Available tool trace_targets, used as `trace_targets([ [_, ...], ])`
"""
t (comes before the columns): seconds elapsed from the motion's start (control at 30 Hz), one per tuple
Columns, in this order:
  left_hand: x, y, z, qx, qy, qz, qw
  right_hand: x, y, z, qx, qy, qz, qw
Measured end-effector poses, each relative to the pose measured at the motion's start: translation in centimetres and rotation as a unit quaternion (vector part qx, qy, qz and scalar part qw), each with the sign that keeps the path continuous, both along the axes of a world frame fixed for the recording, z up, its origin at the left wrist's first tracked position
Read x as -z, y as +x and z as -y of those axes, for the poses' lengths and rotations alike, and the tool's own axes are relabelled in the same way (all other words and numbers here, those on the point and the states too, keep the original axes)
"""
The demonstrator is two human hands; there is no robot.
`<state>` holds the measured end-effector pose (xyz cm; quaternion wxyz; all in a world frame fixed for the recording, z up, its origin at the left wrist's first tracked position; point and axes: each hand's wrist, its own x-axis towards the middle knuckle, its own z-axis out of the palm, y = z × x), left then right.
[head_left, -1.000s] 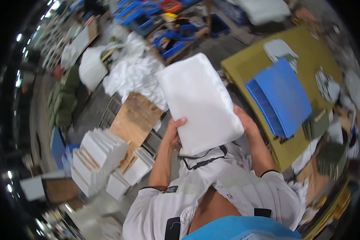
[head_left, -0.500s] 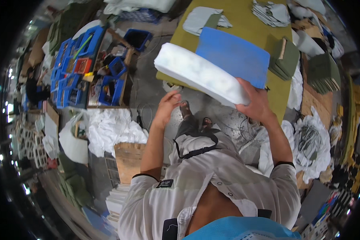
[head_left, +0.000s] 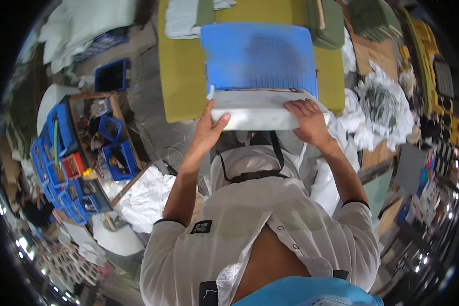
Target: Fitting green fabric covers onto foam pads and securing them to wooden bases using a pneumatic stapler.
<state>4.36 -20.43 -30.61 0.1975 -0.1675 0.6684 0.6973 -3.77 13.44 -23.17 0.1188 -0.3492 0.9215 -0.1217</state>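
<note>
A thick white cushion-like slab (head_left: 257, 118), perhaps foam in a white cover, spans the space between my two hands at the near edge of the table. My left hand (head_left: 207, 130) grips its left end, thumb on the near side. Over the right end, my right hand (head_left: 309, 122) is closed with its fingers on the top edge. Just beyond the slab a ribbed blue sheet (head_left: 260, 56) lies on the olive-yellow table (head_left: 181, 76). Grey-white folded cloth (head_left: 181, 20) sits at the table's far left, and a green cushion (head_left: 325, 23) at the far right.
Blue parts bins (head_left: 61, 148) and a red bin (head_left: 73, 166) stand at the left beside a wooden-edged bench. Crumpled white sheeting (head_left: 145, 199) lies below them. To the right are bundled white wrapping (head_left: 385, 107) and stacked green cushions (head_left: 375, 20). A cable (head_left: 173, 155) trails on the floor.
The slab has gone from tilted in my right hand alone to level along the table's near edge. My left hand has taken hold of its left end. The view has turned and shifted.
</note>
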Motion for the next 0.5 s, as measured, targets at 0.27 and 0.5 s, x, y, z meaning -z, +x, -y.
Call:
trace_targets([
  [0.27,1.0,0.1,-0.8,0.062,-0.102,-0.029,0.992,0.9,4.5,-6.5,0.470,-0.162,0.076,0.864],
  [0.5,0.5,-2.0,-1.3,0.058,-0.110,-0.052,0.991,5.9,4.0,-6.9,0.502,-0.331,0.290,0.744],
])
